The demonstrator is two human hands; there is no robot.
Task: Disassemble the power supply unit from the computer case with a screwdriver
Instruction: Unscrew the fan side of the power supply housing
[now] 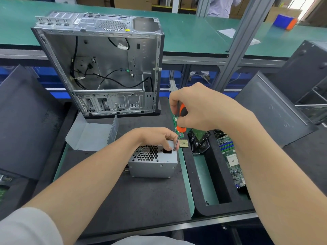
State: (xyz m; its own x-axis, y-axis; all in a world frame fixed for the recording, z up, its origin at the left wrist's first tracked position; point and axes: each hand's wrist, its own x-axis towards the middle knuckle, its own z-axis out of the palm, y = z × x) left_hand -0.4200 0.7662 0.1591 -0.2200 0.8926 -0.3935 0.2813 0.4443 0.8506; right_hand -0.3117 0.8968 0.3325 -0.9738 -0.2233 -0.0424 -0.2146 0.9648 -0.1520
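A grey power supply unit with a honeycomb fan grille stands on the dark mat in front of me. My left hand rests on its top, fingers curled over the far upper edge. My right hand grips the orange-and-black handle of a screwdriver; the tip touches a screw at the unit's upper right corner. The open computer case stands behind, stripped, with loose black cables inside.
A bent grey metal cover lies left of the unit. A small CPU chip sits at its right. A black tray on the right holds a motherboard and a drive. Dark case panels lean at both sides.
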